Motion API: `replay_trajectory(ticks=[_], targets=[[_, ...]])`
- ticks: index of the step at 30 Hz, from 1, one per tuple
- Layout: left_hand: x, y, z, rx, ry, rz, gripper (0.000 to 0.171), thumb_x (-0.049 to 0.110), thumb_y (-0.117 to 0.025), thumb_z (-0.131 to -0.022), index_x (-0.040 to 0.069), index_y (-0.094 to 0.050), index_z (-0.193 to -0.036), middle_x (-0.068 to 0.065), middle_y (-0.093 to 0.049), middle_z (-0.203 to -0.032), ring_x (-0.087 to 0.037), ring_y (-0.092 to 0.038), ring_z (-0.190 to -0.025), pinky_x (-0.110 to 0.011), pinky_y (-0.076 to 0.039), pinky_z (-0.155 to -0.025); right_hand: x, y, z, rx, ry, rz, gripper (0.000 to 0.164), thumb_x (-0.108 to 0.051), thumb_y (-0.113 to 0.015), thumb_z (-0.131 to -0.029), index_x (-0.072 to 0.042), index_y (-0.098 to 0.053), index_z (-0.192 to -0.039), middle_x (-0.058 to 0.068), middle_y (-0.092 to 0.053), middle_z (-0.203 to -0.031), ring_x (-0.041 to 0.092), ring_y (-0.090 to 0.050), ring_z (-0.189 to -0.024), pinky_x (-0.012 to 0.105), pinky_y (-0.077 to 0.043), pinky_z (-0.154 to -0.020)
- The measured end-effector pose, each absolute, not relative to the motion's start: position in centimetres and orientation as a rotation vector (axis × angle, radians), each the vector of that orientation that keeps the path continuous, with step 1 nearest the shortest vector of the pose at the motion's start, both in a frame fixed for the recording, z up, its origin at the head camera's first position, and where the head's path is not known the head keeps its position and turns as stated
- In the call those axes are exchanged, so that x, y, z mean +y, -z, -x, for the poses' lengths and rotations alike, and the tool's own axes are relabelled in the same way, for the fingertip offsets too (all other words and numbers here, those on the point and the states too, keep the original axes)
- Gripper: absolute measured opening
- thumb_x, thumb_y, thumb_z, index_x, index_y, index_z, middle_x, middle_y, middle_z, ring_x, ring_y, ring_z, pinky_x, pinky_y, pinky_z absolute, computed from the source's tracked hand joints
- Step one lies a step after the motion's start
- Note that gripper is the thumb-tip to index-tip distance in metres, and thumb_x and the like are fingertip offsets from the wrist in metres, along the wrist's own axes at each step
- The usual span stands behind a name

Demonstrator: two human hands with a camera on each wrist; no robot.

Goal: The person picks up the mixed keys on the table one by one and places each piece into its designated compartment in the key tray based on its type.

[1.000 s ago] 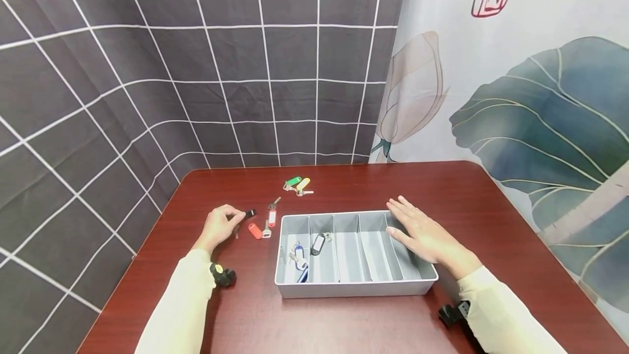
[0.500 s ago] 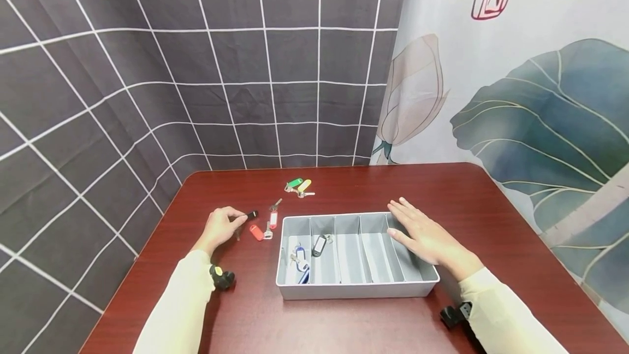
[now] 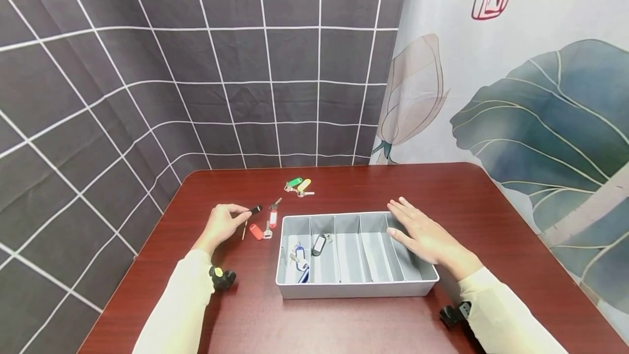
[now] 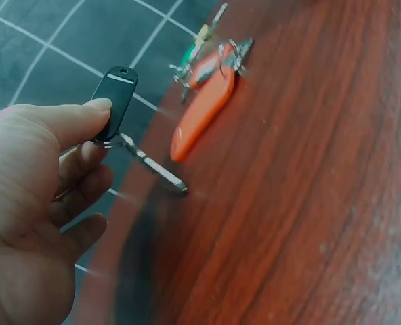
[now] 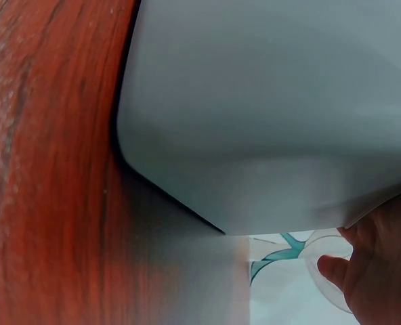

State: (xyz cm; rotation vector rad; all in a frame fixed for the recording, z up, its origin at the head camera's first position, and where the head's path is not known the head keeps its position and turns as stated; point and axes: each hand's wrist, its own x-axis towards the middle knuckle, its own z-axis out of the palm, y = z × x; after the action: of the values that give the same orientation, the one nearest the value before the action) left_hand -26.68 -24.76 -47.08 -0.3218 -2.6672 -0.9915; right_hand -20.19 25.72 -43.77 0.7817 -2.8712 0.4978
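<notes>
My left hand (image 3: 220, 227) pinches a black key tag (image 4: 118, 101) between thumb and fingers. Its key (image 4: 156, 168) dangles from the ring, off the tabletop. Just right of that hand lie two red key tags (image 3: 256, 231) with keys. My right hand (image 3: 423, 234), fingers straight, rests over the right side of a grey divided tray (image 3: 354, 290). Blue key tags (image 3: 300, 255) lie in the tray's leftmost compartment. Another black key tag (image 3: 319, 245), with a white label, is in the second compartment. In the right wrist view the tray's outer wall (image 5: 255, 122) hides much of the right hand.
Toward the back of the reddish-brown table (image 3: 354, 324) lie a green key tag (image 3: 294, 182) and a yellow key tag (image 3: 304, 184), with keys. A dark grid curtain (image 3: 290, 53) hangs behind the table, and a white floral curtain (image 3: 442, 10) hangs at the right.
The left hand has lifted the black key tag slightly up and to the right; its key now hangs down. The right hand and the tray have stayed in place.
</notes>
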Motion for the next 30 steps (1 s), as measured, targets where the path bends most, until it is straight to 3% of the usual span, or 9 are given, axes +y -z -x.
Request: replay_trajectory(ticks=[8, 20, 30], targets=[[-24.5, 45.8, 26.3, -2.641, 1.017, 0.367, 0.013, 0.018, -0.076, -0.083, 0.009, -0.078, -0.092, -0.004, -0.073, -0.084, -0.019, -0.064, -0.073, -0.034, -0.049, -0.065, 25.6, 43.6, 20.3, -2.876, -0.496, -0.792, 0.071, -0.054, -0.045, -0.097, -0.006, -0.035, -0.148, 0.011, -0.033, -0.153, 0.031, -0.016, -0.145, 0.055, -0.024, -0.109], [-25.0, 43.5, 25.4, -2.608, 0.943, 0.441, 0.011, 0.017, -0.076, -0.082, 0.010, -0.078, -0.090, -0.002, -0.073, -0.083, -0.018, -0.063, -0.072, -0.034, -0.047, -0.064, 25.4, 43.4, 20.3, -2.877, -0.491, -0.797, 0.070, -0.053, -0.046, -0.097, -0.006, -0.035, -0.148, 0.012, -0.034, -0.153, 0.034, -0.019, -0.144, 0.054, -0.025, -0.109], [-23.6, 40.7, 24.6, -2.626, 0.960, 0.544, 0.010, 0.018, -0.077, -0.082, 0.015, -0.078, -0.092, 0.008, -0.069, -0.076, -0.011, -0.061, -0.069, -0.031, -0.048, -0.061, 25.7, 43.5, 20.3, -2.902, -0.481, -0.774, 0.071, -0.055, -0.044, -0.097, -0.007, -0.034, -0.149, 0.010, -0.032, -0.154, 0.031, -0.016, -0.145, 0.054, -0.024, -0.110]])
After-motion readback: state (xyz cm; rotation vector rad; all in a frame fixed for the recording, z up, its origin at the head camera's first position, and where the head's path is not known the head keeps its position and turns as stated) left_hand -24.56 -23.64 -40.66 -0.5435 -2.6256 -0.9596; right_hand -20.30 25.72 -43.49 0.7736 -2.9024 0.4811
